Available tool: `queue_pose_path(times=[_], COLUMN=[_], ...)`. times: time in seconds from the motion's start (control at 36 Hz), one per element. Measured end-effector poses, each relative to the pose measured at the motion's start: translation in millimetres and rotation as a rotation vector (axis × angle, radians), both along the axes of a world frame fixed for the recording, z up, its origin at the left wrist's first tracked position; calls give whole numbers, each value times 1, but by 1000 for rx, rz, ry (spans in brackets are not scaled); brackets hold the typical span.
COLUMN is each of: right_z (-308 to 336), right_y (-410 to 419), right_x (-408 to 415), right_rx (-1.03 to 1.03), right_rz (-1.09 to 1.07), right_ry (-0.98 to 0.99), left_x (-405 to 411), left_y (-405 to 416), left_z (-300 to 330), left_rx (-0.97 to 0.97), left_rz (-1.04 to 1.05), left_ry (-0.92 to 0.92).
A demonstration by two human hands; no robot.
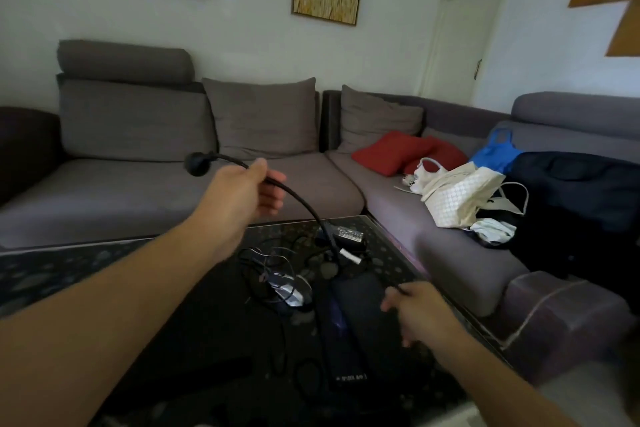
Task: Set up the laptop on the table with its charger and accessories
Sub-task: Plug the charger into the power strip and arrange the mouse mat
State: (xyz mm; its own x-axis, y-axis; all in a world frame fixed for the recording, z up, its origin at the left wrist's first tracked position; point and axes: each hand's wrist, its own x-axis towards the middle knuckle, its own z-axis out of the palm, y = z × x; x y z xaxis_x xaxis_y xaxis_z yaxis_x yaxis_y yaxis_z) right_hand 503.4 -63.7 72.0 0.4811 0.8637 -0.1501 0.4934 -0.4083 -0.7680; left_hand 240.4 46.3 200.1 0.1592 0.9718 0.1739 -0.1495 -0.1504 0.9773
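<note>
Person is working at the dark glass table point(398, 239), taken here as the landmark for everything else. Left hand point(242, 194) is raised above the table's far edge, toward the grey sofa point(145, 184) behind it, and is gripping the thick black power cable point(298, 198) w/ fingers curled round it; the round plug point(196, 164) is sticking out past the hand to the left, hanging in the air. From that hand the cable is arcing down to the table's far right part, near the charger brick point(349, 235), which is lying flat there w/ its label up. Right hand point(415, 312) is low over the table's near right side, and looks to be pinching a thinner dark cord point(388, 279) at thumb and fingertip, other fingers loosely curled; blur is making the grip hard to confirm. Just under and left of that hand a dark flat slab is lying on the table, prob. the laptop point(349, 333), closed, though I can't tell for sure. Mouse point(289, 289) is sitting mid-table in a tangle of thin wires point(270, 260). Beyond the table's right side, on the sofa: red cushion point(391, 152), white bag point(457, 198), blue bag point(498, 152), dark clothing point(581, 204). Progress, as a judgement: early to mid. Gear is out on the table but cords are still tangled, the plug isn't in any socket, the lid isn't open, and nothing looks connected. Left to do: untangle, plug in the charger, hook up the mouse, open the laptop.
</note>
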Motion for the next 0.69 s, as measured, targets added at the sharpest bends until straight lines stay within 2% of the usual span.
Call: queue_pose_path(times=[0.14,0.22,0.31,0.33,0.39,0.44,0.5,0.56,0.61,0.69], right_z=[41,60,72,71,73,83,94,97,98,103], right_y=[-11,-21,-25,-23,-25,-30,-26,-14,-2,11], right_x=[51,80,102,111,113,96,76,61,55,38], right_rx=[107,192,109,31,-167,-234,-215,-130,-16,159], right_rz=[-225,-284,-334,-334,-326,-323,-275,-205,-157,-29], right_ry=[-41,-65,-157,-234,-513,-703,-808,-790,-663,-162], left_x=[-40,-60,-73,-74,-70,-57,-40,-23,-9,5], left_y=[23,36,38,36,29,22,17,15,11,5], left_z=[4,-1,-9,-13,-19,-24,-26,-28,-29,-29], left_rx=[-37,-78,-112,-120,-121,-78,-29,5,44,100], left_rz=[217,334,369,346,274,205,145,92,44,-9], left_ry=[190,270,380,429,510,580,636,666,710,760])
